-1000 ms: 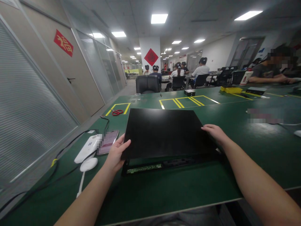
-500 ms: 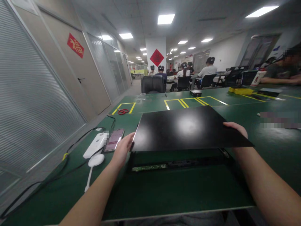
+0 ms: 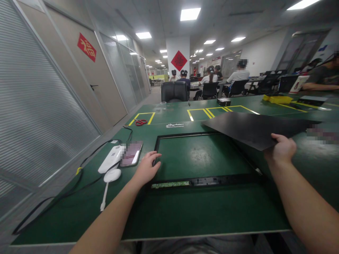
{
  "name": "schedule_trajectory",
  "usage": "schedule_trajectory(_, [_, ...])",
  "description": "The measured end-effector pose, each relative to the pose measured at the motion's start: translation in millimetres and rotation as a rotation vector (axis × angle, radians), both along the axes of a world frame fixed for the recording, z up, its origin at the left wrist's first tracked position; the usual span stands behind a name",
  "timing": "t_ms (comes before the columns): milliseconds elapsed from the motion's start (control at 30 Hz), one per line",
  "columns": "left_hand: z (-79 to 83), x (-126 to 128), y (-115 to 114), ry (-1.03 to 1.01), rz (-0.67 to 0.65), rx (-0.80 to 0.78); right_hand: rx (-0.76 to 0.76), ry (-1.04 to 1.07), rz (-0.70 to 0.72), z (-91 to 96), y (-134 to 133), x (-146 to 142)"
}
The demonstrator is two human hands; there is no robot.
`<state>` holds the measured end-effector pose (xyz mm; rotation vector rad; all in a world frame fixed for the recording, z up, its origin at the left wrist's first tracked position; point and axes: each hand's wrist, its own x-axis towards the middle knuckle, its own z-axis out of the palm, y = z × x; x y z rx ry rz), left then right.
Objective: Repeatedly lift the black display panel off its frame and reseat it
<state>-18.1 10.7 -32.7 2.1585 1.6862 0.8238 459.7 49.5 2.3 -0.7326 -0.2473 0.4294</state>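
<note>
My right hand (image 3: pixel 281 150) is closed on the near edge of a thin black panel (image 3: pixel 254 127), held in the air to the right above the green table (image 3: pixel 185 211). A black rectangular frame (image 3: pixel 209 180) lies flat on the table in front of me, with a green circuit strip (image 3: pixel 171 184) along its near bar. My left hand (image 3: pixel 146 169) rests on the frame's left near corner, fingers loosely spread, holding nothing.
A phone (image 3: pixel 131 153), a white power strip (image 3: pixel 110 159) and a white puck on a cable (image 3: pixel 112 175) lie at the left. Red scissors (image 3: pixel 140 122) sit in a yellow-taped box farther back. Several seated people work at tables behind; one person's arm (image 3: pixel 320 86) rests at far right.
The black panel lay on the frame, was lifted by both hands, and now hangs to the right in my right hand alone. My left hand has let go and dropped onto the frame.
</note>
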Motion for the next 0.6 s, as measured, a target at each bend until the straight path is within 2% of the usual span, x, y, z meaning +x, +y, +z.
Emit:
schedule_trajectory(100, [-0.8,1,-1,0.037,-0.010,-0.002,-0.013,-0.016,-0.097,3.6,-3,0])
schedule_trajectory(233, [0.6,2,-2,0.081,-0.019,-0.015,-0.083,0.027,-0.149,2.6,-4,3])
schedule_trajectory(367, [0.5,2,-1,0.095,-0.027,-0.008,-0.130,0.037,-0.164,-0.6,-3,8])
schedule_trajectory(600, [-1.7,3,-2,0.148,-0.046,0.011,-0.332,0.137,-0.113,-5.1,1,22])
